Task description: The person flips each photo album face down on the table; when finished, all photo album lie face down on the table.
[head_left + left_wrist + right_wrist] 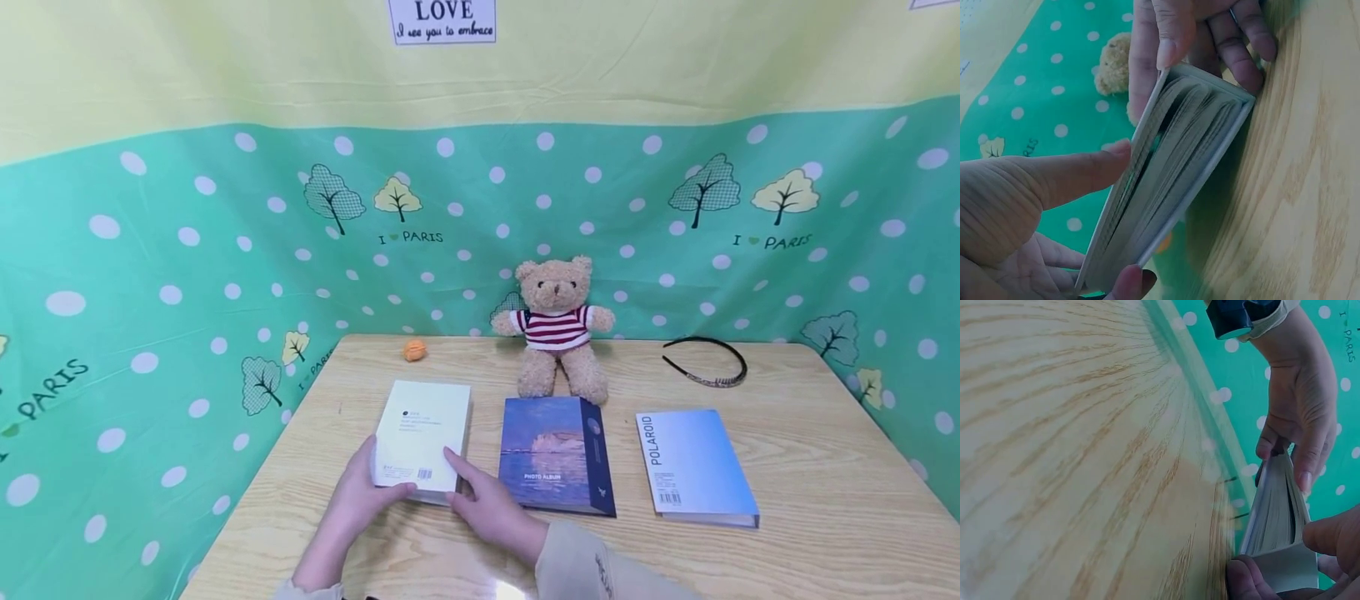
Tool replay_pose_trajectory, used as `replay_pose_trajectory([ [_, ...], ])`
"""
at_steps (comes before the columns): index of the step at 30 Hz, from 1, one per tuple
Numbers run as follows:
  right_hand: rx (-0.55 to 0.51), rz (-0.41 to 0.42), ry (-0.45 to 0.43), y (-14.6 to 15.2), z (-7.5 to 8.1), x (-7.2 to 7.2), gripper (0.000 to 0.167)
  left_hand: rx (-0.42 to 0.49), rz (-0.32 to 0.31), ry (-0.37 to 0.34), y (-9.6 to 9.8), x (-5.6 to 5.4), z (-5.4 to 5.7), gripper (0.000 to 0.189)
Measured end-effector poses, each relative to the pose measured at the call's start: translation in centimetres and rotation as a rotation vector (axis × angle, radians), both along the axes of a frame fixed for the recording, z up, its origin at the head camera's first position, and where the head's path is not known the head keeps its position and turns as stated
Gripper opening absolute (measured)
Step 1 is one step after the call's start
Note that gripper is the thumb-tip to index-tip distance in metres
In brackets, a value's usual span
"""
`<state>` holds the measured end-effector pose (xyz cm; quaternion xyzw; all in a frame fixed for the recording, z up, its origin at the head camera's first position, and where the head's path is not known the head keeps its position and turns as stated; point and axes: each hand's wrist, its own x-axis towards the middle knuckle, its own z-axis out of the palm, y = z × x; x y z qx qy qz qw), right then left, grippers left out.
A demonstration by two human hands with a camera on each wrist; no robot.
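Observation:
A thick white album point(420, 433) with small print and a barcode on its cover is held in both hands over the near-left part of the table. My left hand point(356, 492) grips its left side, thumb along the near edge. At the right side, my right hand point(487, 504) holds it with the thumb on the cover. The left wrist view shows the page edges point(1172, 150) between the covers, and right-hand fingers point(1235, 44) on the table side. Page edges point(1275, 512) also show in the right wrist view, between both hands.
Right of the white album lie a dark blue photo album point(543, 454) and a light blue Polaroid album point(697, 462). A teddy bear point(557, 325) sits behind them. A small orange object point(414, 350) and a black headband point(708, 358) are farther back, near the polka-dot cloth point(450, 200).

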<state>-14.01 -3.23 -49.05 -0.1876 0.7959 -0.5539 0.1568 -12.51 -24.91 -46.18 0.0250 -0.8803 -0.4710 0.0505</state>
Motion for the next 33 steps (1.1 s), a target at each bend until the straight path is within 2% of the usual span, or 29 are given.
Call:
replay_pose_trajectory([
  [9, 0.043, 0.008, 0.059, 0.0, 0.1, -0.1, 0.059, -0.050, -0.023, 0.033, -0.2, -0.6, -0.7, 0.091],
  [26, 0.060, -0.020, 0.097, -0.5, 0.1, 0.0, 0.050, -0.069, -0.003, -0.074, -0.6, -0.6, -1.3, 0.090],
  [33, 0.070, -0.047, 0.110, -0.7, 0.1, 0.1, 0.046, -0.131, -0.003, -0.108, -1.2, -0.5, -1.9, 0.097],
])
